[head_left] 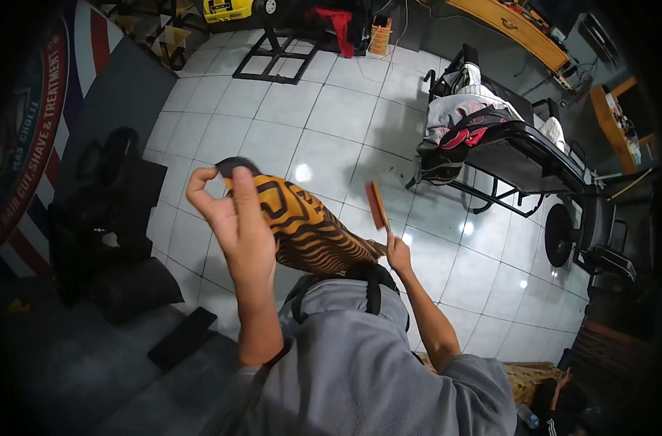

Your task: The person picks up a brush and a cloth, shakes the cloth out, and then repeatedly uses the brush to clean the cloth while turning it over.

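Grey sleeves (360, 363) filled the bottom of the view. Left hand (233, 218) was raised, its fingers (197, 190) pinched closed on the dark upper edge of the patterned cloth (309, 225), which hung down from the fingertips toward the chest. Right hand (398, 256) had its fingers wrapped closed around the handle of the brush (377, 205). The brush head stood above those fingers, just beside the cloth's lower end, seemingly apart from it. I judged the step to be brushing the cloth clean. The next move would need the bristles laid against the cloth while the left fingers hold it stretched.
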Demonstrator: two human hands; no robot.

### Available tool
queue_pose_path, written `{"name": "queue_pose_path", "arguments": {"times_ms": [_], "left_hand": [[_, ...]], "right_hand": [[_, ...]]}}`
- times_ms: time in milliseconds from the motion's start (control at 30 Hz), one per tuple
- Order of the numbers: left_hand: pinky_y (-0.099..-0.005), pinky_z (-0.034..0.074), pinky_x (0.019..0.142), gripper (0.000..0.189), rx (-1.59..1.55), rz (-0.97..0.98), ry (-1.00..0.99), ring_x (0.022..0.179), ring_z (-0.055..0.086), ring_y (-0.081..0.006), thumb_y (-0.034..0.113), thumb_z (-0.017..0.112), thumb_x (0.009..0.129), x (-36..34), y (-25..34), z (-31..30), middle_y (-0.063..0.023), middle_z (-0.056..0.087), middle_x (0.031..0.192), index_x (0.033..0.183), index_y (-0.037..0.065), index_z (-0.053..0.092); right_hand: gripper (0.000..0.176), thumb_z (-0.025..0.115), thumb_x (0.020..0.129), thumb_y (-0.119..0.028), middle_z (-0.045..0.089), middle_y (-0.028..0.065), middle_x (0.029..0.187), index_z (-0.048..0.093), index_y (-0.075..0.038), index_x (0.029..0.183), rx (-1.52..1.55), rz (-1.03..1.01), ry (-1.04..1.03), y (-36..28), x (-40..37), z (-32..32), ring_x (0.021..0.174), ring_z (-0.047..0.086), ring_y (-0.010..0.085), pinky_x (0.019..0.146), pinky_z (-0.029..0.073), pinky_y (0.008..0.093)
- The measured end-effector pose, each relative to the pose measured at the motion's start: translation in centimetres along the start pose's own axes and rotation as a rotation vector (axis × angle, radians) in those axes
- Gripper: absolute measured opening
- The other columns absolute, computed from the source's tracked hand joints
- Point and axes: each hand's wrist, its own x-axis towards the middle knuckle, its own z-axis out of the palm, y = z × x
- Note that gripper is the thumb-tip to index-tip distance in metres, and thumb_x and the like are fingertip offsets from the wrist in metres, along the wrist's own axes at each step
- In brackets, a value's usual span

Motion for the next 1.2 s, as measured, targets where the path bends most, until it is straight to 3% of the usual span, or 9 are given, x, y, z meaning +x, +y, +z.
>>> {"name": "queue_pose_path", "arguments": {"times_ms": [167,300,400,533,667,900,933,1067,1200], "left_hand": [[-0.0209,0.039,0.059,0.010,0.412,0.183,-0.204,0.064,0.043,-0.0060,0.011,0.042,0.097,0.8,-2.3,0.7,-0.0008,0.051,0.080,0.101,0.004,0.048],[-0.0217,0.042,0.066,0.015,0.375,-0.069,-0.334,0.071,0.048,-0.0059,0.011,0.041,0.097,-0.3,-0.9,2.3,-0.0010,0.054,0.081,0.096,0.003,0.054],[-0.0204,0.043,0.065,0.018,0.322,0.036,-0.266,0.072,0.052,-0.0065,0.011,0.042,0.097,0.8,-0.7,2.0,-0.0021,0.058,0.084,0.099,0.000,0.056],[-0.0192,0.047,0.068,0.021,0.043,-0.007,-0.141,0.077,0.056,-0.0063,0.012,0.043,0.097,1.8,1.9,1.2,-0.0040,0.060,0.089,0.105,-0.002,0.057],[-0.0244,0.053,0.074,0.024,-0.111,0.020,-0.075,0.084,0.061,-0.0121,0.015,0.044,0.097,2.1,2.5,-0.2,-0.0082,0.061,0.096,0.111,-0.002,0.054],[-0.0221,0.049,0.069,0.029,-0.103,-0.222,-0.215,0.082,0.059,-0.0089,0.013,0.047,0.096,1.7,1.7,-0.4,-0.0063,0.060,0.094,0.119,-0.003,0.053],[-0.0227,0.051,0.068,0.028,-0.072,-0.235,-0.238,0.080,0.058,-0.0086,0.012,0.046,0.096,1.7,1.3,-0.2,-0.0049,0.059,0.092,0.118,-0.003,0.054],[-0.0224,0.054,0.065,0.028,0.019,-0.285,-0.274,0.080,0.059,-0.0087,0.013,0.044,0.097,1.5,0.1,1.1,-0.0035,0.058,0.092,0.117,-0.002,0.055],[-0.0182,0.054,0.063,0.029,0.070,-0.226,-0.250,0.079,0.061,-0.0100,0.011,0.046,0.095,0.8,0.0,2.5,-0.0068,0.060,0.095,0.118,-0.006,0.053]], "right_hand": [[0.042,0.031,0.099,-0.042,0.037,-0.0034,0.060,0.045,-0.008,0.077,1.196,-0.045,-0.361,-20.4,-5.1,-12.3,0.051,0.036,0.0052,0.046,0.030,0.0206],[0.039,0.031,0.099,-0.040,0.043,-0.0029,0.075,0.046,-0.008,0.084,1.023,-0.266,-0.621,-25.2,-8.2,-13.4,0.063,0.040,0.0064,0.055,0.035,0.0210],[0.037,0.031,0.100,-0.033,0.049,0.0039,0.073,0.048,-0.002,0.088,0.826,-0.472,-0.481,-20.7,-6.3,-6.4,0.064,0.050,0.0164,0.058,0.041,0.0292],[0.044,0.035,0.096,-0.038,0.063,0.0235,0.095,0.058,-0.001,0.105,-0.291,-0.390,-0.580,-8.0,-2.7,-1.1,0.089,0.061,0.0386,0.078,0.047,0.0481],[0.059,0.028,0.095,-0.046,0.064,0.0247,0.093,0.065,0.000,0.091,-0.427,0.199,-0.457,3.1,-3.2,0.1,0.091,0.061,0.0402,0.083,0.047,0.0484],[0.061,0.029,0.095,-0.041,0.060,0.0309,0.075,0.062,0.006,0.075,-0.068,0.213,-0.140,3.2,1.0,-1.6,0.076,0.059,0.0470,0.069,0.045,0.0529],[0.055,0.034,0.095,-0.050,0.049,0.0036,0.052,0.053,-0.004,0.071,0.270,0.128,0.022,4.1,2.7,0.3,0.040,0.046,0.0170,0.040,0.037,0.0326],[0.043,0.031,0.097,-0.047,0.031,-0.0064,0.055,0.041,-0.011,0.075,1.055,-0.033,-0.253,-19.4,-4.3,-12.9,0.041,0.027,0.0052,0.037,0.022,0.0225],[0.036,0.030,0.099,-0.031,0.049,0.0049,0.068,0.049,-0.002,0.088,0.821,-0.455,-0.220,-25.6,-8.6,-13.4,0.059,0.045,0.0158,0.054,0.036,0.0296]]}}
